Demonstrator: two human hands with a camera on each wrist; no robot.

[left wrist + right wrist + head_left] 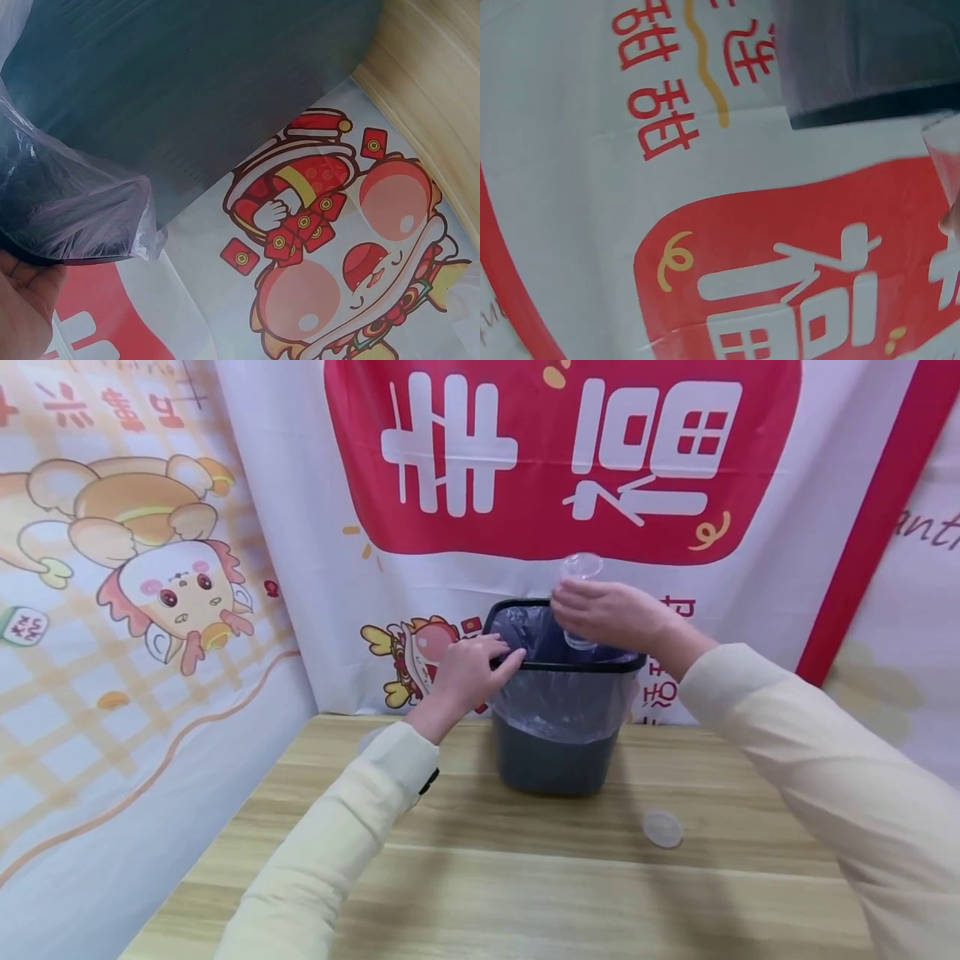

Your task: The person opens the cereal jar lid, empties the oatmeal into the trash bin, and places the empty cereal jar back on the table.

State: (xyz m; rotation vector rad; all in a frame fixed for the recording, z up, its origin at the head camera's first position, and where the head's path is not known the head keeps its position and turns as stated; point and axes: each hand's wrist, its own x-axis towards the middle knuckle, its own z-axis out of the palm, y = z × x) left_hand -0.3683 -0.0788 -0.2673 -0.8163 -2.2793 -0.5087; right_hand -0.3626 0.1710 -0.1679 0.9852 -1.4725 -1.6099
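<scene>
Lower right: clear disc [663, 830] flat on table [517, 893]; centre: my left hand [468, 672] gripping upright lined bin [558, 718] at rim [577, 667]; upper centre: clear cup [582, 566] at bin mouth, long axis near vertical, wide end up, grasped by my right hand [611, 612], reaching from right
</scene>
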